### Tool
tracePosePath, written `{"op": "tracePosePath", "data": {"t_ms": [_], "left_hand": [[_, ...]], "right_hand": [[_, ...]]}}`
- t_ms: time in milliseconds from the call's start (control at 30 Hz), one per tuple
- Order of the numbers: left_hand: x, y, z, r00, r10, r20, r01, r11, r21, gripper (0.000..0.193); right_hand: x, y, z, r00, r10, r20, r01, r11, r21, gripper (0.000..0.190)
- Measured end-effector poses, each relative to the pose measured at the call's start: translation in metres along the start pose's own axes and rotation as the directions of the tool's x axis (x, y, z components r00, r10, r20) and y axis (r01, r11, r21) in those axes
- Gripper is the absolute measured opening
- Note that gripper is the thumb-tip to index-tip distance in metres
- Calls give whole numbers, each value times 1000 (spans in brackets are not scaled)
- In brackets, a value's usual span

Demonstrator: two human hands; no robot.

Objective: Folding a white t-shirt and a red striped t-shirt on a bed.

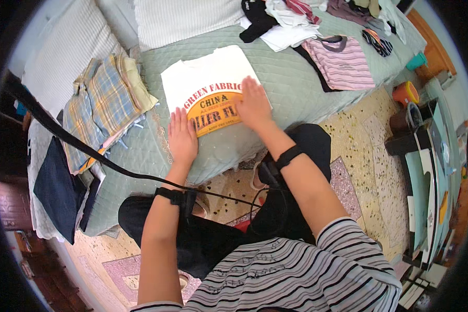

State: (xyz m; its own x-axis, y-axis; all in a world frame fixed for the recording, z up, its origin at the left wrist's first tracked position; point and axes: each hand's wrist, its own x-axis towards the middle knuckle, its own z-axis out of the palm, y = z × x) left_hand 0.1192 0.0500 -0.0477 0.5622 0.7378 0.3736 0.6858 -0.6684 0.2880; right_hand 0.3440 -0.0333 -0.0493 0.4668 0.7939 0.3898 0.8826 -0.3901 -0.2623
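A white T-shirt (210, 70) lies folded flat on the pale green quilted cover (226, 152) in front of me. Its upper face bears a red, black and orange print with writing. My left hand (182, 136) rests palm down at the shirt's left edge, fingers pointing away from me. On the right side, my right hand (254, 105) presses flat over part of the print. Neither hand grips the fabric. Both wrists wear black straps with small devices.
A stack with a plaid shirt (101, 97) and dark folded clothes (58, 191) sits at left. A pink striped T-shirt (341, 64) and a loose clothes heap (288, 23) lie at right. A black cable (113, 165) crosses before my left forearm. A glass-topped table (436, 187) stands right.
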Motion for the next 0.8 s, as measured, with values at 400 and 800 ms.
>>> {"op": "tracePosePath", "data": {"t_ms": [400,800], "left_hand": [[128,4,43,987,158,37,-161,983,92,49],[145,-97,57,998,53,-26,-51,997,57,51]], "right_hand": [[87,-43,48,933,-348,90,350,937,-11,55],[115,35,40,1000,-9,-16,9,1000,8,65]]}}
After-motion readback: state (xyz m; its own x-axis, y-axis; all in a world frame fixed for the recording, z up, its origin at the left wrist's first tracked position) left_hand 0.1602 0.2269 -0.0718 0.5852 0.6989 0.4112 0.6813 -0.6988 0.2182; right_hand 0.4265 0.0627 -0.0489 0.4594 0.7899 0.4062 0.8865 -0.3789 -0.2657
